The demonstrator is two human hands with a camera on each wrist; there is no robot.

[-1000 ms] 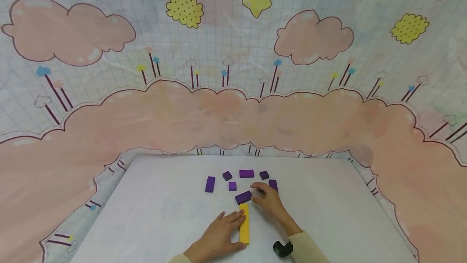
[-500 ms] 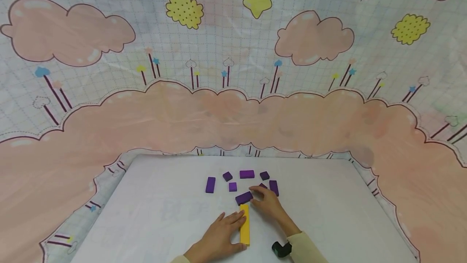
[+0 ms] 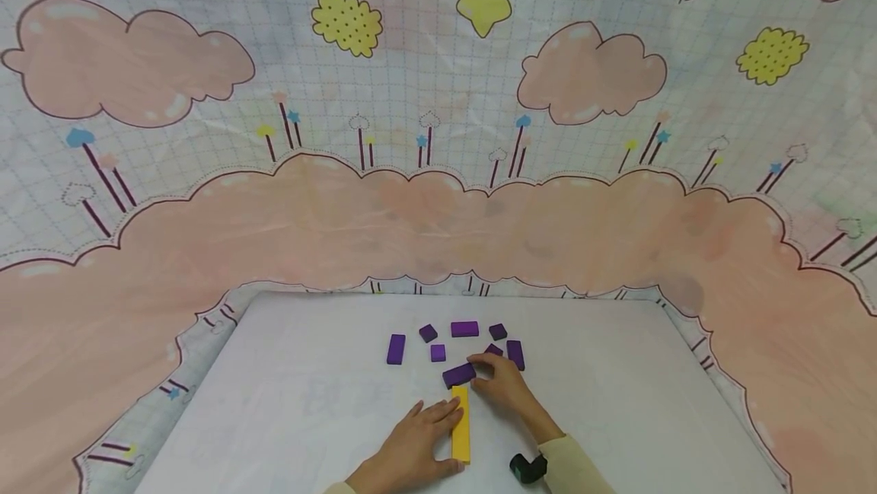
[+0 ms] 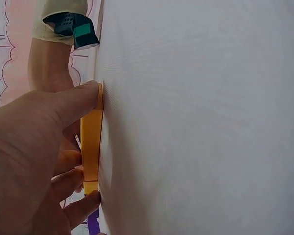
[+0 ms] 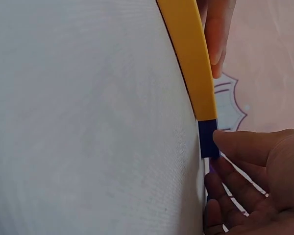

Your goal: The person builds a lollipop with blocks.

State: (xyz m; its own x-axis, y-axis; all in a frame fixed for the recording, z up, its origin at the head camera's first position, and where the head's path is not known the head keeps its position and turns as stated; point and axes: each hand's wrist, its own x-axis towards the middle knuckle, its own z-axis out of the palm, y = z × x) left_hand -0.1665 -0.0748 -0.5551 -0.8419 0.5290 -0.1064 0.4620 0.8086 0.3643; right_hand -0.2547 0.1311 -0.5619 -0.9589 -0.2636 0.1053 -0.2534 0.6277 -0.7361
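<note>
A long yellow block strip [image 3: 461,441] lies lengthwise on the white table, with faint seams across it in the left wrist view. My left hand [image 3: 411,444] rests over it, fingers spread on the far part and thumb touching the near end. Against its far end sits a slanted purple block [image 3: 457,375]. My right hand [image 3: 510,391] holds that block's right end between thumb and index finger; the right wrist view has the thumb [image 5: 235,144] right at the purple block [image 5: 208,139], with the other fingers curved behind.
Beyond the hands lie several purple pieces, among them an oblong block [image 3: 396,349], a small cube [image 3: 438,353], another oblong [image 3: 464,329] and one [image 3: 515,355] beside the right hand. A dark device [image 3: 527,468] sits at the right sleeve. Patterned cloth hangs behind the white table [image 3: 274,387].
My right hand has drawn slightly nearer, its index finger closing in on the slanted purple block. A small purple piece behind that hand has come into sight. The left hand stays put.
</note>
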